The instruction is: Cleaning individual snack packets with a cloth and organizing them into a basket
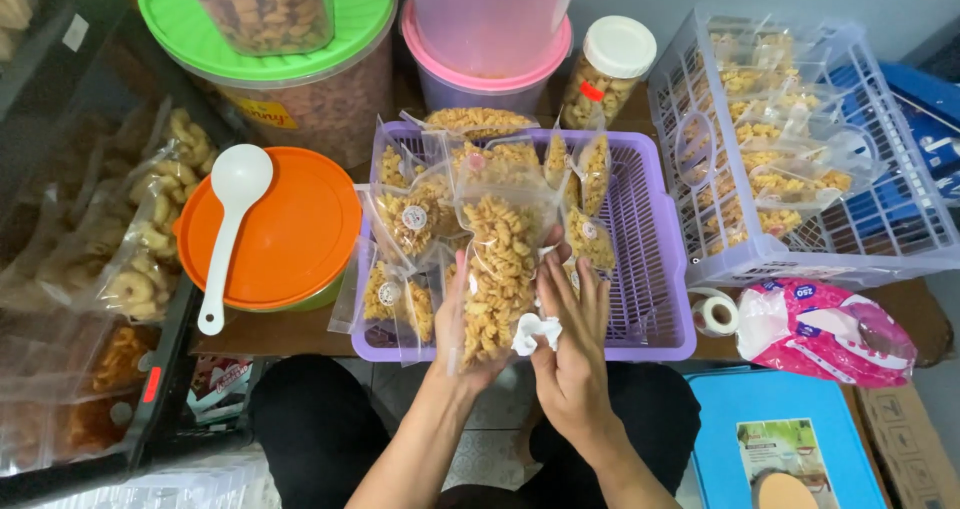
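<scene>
Between the knees, at the front of a low surface, sit two baskets: a purple basket [655, 269] holding about eight sealed clear packets of spiral snacks, and a white basket [690, 199] to its right with more packets, too overlapped to count. Behind stand three big tubs: one with a green lid [170, 14], one with a pink lid [440, 54], and in front an orange lid [300, 229] with one white spoon [228, 224] lying on it. One small jar [605, 74] with a white cap stands by the pink tub. Right of the purple basket lie one pink packet [830, 334] and one tape roll [715, 314].

Over the purple basket's front rim, the left hand [455, 339] holds one tall snack bag [500, 264] from behind, fingers curled round its lower edge. The right hand [570, 349] rests its fingers, held close together, against the bag's right side, while thumb and palm pinch a crumpled white scrap [530, 334].

The bag looks light, its film soft and slippery, its contents brittle; a hold low down and along the side edges seems safest, without squeezing.
</scene>
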